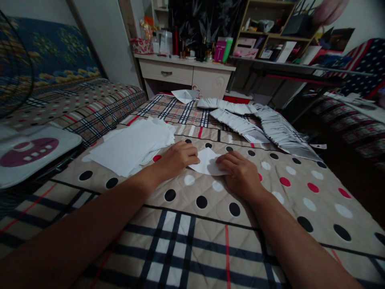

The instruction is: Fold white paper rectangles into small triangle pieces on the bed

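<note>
A small piece of white paper (207, 162), folded to a peak at its far side, lies on the bedspread between my hands. My left hand (179, 158) is closed at its left corner, fingers curled and pressed together. On the right corner, my right hand (236, 166) is closed too, with its fingertips bent onto the paper. The undersides of both hands' fingers are hidden. Left of my left hand sits a loose pile of white paper sheets (132, 140). Farther off, long rows of folded white paper pieces (279, 128) stand packed together, with a shorter row (237, 123) beside them.
Another folded paper (185, 95) lies at the bed's far end. The quilted bedspread (192, 237) has dots and plaid bands. A white item with a purple oval (39, 150) is at the left. Beyond stand a white dresser (168, 72) and a cluttered shelf (273, 36).
</note>
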